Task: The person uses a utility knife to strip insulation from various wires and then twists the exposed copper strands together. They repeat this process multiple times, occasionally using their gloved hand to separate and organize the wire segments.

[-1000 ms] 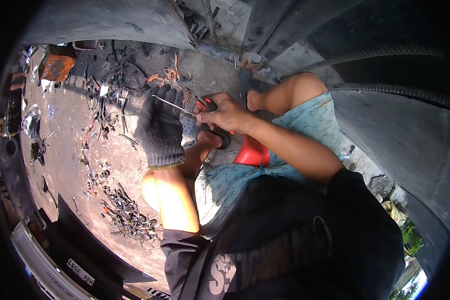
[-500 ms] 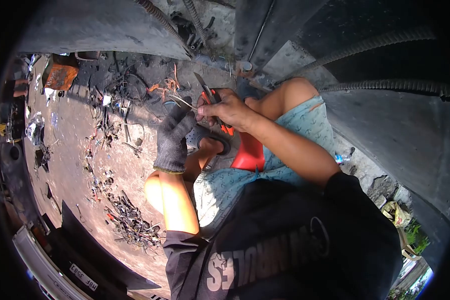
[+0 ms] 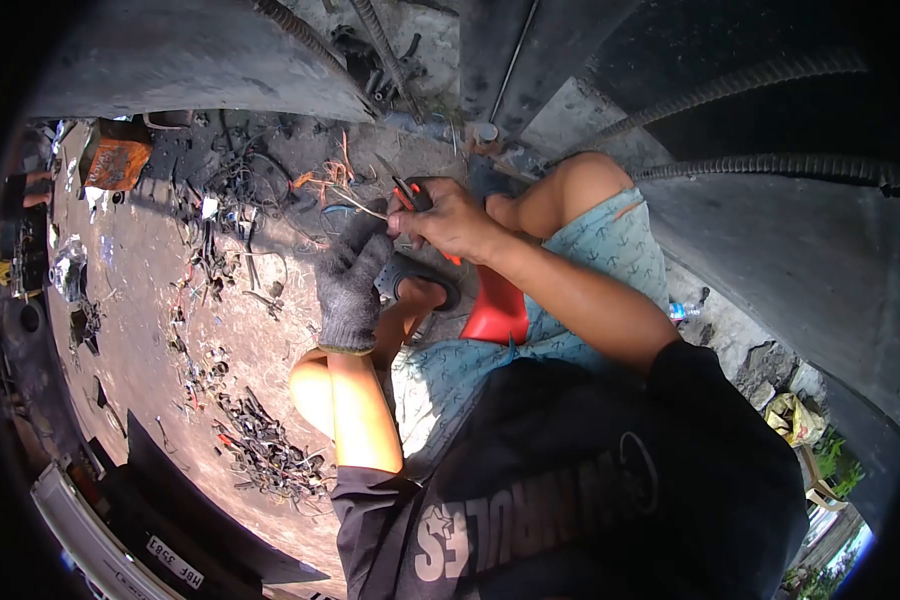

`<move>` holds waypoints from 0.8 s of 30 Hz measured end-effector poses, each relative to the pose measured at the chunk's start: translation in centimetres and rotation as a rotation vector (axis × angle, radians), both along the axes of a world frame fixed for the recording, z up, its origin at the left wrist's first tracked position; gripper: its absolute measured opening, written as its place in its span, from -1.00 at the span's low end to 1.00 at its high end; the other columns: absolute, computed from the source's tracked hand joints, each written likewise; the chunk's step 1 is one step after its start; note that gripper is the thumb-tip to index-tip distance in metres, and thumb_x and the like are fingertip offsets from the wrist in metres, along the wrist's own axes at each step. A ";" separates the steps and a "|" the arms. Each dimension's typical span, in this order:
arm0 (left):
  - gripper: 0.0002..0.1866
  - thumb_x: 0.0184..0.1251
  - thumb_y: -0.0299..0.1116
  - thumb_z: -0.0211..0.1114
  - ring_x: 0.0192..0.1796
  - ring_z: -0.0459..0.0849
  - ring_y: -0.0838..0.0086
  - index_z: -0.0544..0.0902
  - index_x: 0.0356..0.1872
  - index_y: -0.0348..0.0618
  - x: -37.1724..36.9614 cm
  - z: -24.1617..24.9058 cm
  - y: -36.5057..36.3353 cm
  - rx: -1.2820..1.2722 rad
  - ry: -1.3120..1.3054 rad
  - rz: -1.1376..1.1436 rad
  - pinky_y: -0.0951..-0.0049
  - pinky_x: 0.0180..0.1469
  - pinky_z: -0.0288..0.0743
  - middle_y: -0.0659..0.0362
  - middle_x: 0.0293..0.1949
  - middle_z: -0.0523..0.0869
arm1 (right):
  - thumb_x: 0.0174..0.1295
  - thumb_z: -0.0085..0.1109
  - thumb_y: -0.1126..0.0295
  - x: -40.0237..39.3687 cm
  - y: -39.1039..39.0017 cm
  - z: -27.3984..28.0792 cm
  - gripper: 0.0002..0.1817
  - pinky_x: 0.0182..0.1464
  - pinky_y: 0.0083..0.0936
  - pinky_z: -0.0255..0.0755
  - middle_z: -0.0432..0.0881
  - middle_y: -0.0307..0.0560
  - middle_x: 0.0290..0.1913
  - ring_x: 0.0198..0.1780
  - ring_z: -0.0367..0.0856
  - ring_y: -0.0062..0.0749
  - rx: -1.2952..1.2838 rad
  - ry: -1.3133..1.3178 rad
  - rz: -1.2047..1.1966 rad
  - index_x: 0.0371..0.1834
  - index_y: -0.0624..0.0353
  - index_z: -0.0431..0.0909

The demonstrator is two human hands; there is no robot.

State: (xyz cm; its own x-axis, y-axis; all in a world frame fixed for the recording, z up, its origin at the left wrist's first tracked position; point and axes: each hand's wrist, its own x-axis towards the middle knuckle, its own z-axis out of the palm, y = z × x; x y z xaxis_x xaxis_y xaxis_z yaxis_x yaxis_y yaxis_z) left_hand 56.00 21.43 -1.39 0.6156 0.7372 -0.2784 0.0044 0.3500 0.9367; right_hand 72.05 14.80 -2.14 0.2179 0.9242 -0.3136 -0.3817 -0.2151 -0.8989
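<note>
My left hand [image 3: 350, 285], in a grey glove, is closed around a thin pale wire [image 3: 362, 207] whose end sticks out past the fingers. Bare and close beside it, my right hand [image 3: 448, 218] is wrapped round a red and black cutter [image 3: 413, 196]. Its blade points up and to the left, near the wire. Part of the orange-red handle shows below the right fingers. The two hands nearly touch at the fingertips, in front of a red seat [image 3: 497, 306] between the legs.
Copper-coloured strands [image 3: 332, 178] and tangled wires [image 3: 253, 180] lie beyond the hands. A heap of dark wire pieces [image 3: 275, 450] is at the lower left. An orange-brown block [image 3: 118, 158] stands at the upper left. Ribbed rods [image 3: 770, 167] cross the right side.
The cutter's blade has tipped to the left and looks shorter from here. My left hand has shifted slightly down, with its fingers turned a little.
</note>
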 end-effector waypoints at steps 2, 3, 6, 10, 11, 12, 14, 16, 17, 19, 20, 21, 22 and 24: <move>-0.63 0.32 -0.49 0.29 -0.11 0.62 0.56 0.58 0.14 -0.37 0.4 0.3 -0.3 0.009 0.033 -0.010 0.56 -0.04 0.49 0.13 -0.10 0.72 | 0.22 0.26 0.49 -0.3 -0.1 0.5 -0.86 -0.45 -0.59 0.47 0.60 -0.19 -0.39 -0.43 0.57 -0.57 -0.024 -0.032 0.031 -0.21 0.26 0.53; -0.65 0.31 -0.49 0.29 -0.15 0.62 0.58 0.60 0.10 -0.38 0.5 0.3 -0.3 0.023 0.067 -0.021 0.58 -0.07 0.48 0.15 -0.14 0.73 | 0.19 0.25 0.53 -0.5 -0.2 0.9 -0.90 -0.48 -0.59 0.45 0.56 -0.21 -0.45 -0.49 0.52 -0.59 -0.038 -0.031 0.014 -0.28 0.25 0.52; -0.68 0.27 -0.47 0.31 -0.20 0.61 0.58 0.64 0.03 -0.36 0.5 0.6 -0.3 0.027 0.114 -0.016 0.57 -0.14 0.47 0.17 -0.22 0.72 | 0.16 0.23 0.56 -0.5 -0.2 0.8 -0.92 -0.52 -0.59 0.42 0.51 -0.24 -0.51 -0.55 0.46 -0.61 -0.048 -0.029 -0.001 -0.35 0.24 0.50; -0.89 0.28 -0.50 0.33 -0.37 0.54 0.65 0.70 -0.26 -0.35 0.2 -0.5 -0.1 0.098 0.147 0.070 0.59 -0.34 0.43 0.27 -0.41 0.69 | 0.17 0.23 0.55 -0.4 -0.1 0.8 -0.88 -0.56 -0.60 0.39 0.49 -0.27 -0.51 -0.57 0.45 -0.64 -0.054 -0.008 0.013 -0.31 0.22 0.47; -0.89 0.28 -0.50 0.33 -0.37 0.54 0.65 0.70 -0.26 -0.35 0.2 -0.3 -0.2 0.097 0.148 0.070 0.59 -0.34 0.43 0.27 -0.41 0.69 | 0.17 0.23 0.55 -0.4 -0.1 0.7 -0.88 -0.56 -0.60 0.39 0.49 -0.27 -0.51 -0.57 0.45 -0.64 -0.056 -0.008 0.013 -0.31 0.22 0.47; -0.90 0.26 -0.49 0.35 -0.39 0.52 0.67 0.70 -0.29 -0.34 0.2 -0.1 -0.3 0.169 0.237 0.071 0.59 -0.36 0.42 0.29 -0.44 0.68 | 0.16 0.25 0.50 -0.5 0.0 0.7 -0.88 -0.51 -0.53 0.43 0.55 -0.20 -0.49 -0.54 0.51 -0.56 -0.097 -0.051 0.032 -0.30 0.23 0.50; -0.90 0.25 -0.48 0.36 -0.41 0.50 0.69 0.70 -0.32 -0.33 0.4 0.7 -0.2 0.240 0.330 0.072 0.59 -0.39 0.41 0.30 -0.48 0.67 | 0.15 0.27 0.44 -0.5 0.1 -0.1 -0.85 -0.45 -0.46 0.47 0.60 -0.12 -0.47 -0.52 0.57 -0.47 -0.140 -0.091 0.052 -0.28 0.24 0.53; -0.88 0.22 -0.44 0.38 -0.46 0.56 0.57 0.70 -0.28 -0.27 0.5 0.8 0.0 0.418 0.459 -0.002 0.52 -0.37 0.44 0.20 -0.49 0.69 | 0.10 0.31 0.27 -0.4 0.1 -1.2 -0.73 -0.26 -0.32 0.51 0.69 0.05 -0.38 -0.37 0.68 -0.21 0.005 -0.446 0.062 -0.25 0.23 0.62; -0.88 0.22 -0.44 0.38 -0.46 0.56 0.57 0.70 -0.28 -0.27 0.5 0.6 0.2 0.417 0.460 -0.002 0.52 -0.37 0.44 0.20 -0.49 0.69 | 0.10 0.31 0.27 -0.2 0.1 -1.1 -0.73 -0.26 -0.32 0.51 0.69 0.05 -0.38 -0.37 0.68 -0.21 0.003 -0.446 0.063 -0.25 0.23 0.62; -0.85 0.25 -0.39 0.33 -0.47 0.57 0.41 0.66 -0.35 -0.29 0.3 -0.3 0.6 0.720 0.563 -0.067 0.38 -0.36 0.43 0.09 -0.48 0.68 | 0.16 0.30 0.29 0.5 -0.2 -0.4 -0.74 -0.26 -0.38 0.46 0.63 -0.02 -0.48 -0.45 0.57 -0.41 -0.035 -0.646 0.112 -0.35 0.33 0.61; -0.85 0.25 -0.39 0.33 -0.47 0.57 0.41 0.66 -0.35 -0.29 0.3 -0.8 0.7 0.719 0.564 -0.067 0.38 -0.36 0.43 0.09 -0.48 0.68 | 0.16 0.30 0.29 0.8 -0.2 0.1 -0.74 -0.26 -0.38 0.46 0.63 -0.02 -0.48 -0.45 0.57 -0.41 -0.036 -0.646 0.113 -0.35 0.33 0.61; -0.82 0.25 -0.34 0.33 -0.44 0.60 0.29 0.66 -0.33 -0.29 0.3 -1.5 0.8 0.804 0.564 -0.054 0.32 -0.33 0.45 0.03 -0.45 0.68 | 0.15 0.30 0.24 1.2 -0.1 0.5 -0.71 -0.27 -0.35 0.44 0.60 0.01 -0.50 -0.46 0.55 -0.38 -0.064 -0.657 0.139 -0.36 0.32 0.62; -0.78 0.25 -0.30 0.32 -0.42 0.63 0.16 0.66 -0.32 -0.29 0.5 -1.6 0.9 0.887 0.564 -0.041 0.25 -0.30 0.47 -0.04 -0.43 0.68 | 0.14 0.31 0.20 1.4 -0.1 0.7 -0.68 -0.27 -0.32 0.43 0.58 0.04 -0.51 -0.47 0.53 -0.34 -0.094 -0.668 0.165 -0.37 0.32 0.62; -0.75 0.23 -0.24 0.29 -0.31 0.65 0.04 0.66 -0.28 -0.26 0.7 -1.5 1.2 0.831 0.724 -0.097 0.17 -0.22 0.49 -0.10 -0.38 0.68 | 0.13 0.30 0.21 1.4 -0.1 0.7 -0.69 -0.28 -0.33 0.42 0.57 0.03 -0.52 -0.48 0.51 -0.34 -0.080 -0.649 0.115 -0.38 0.31 0.62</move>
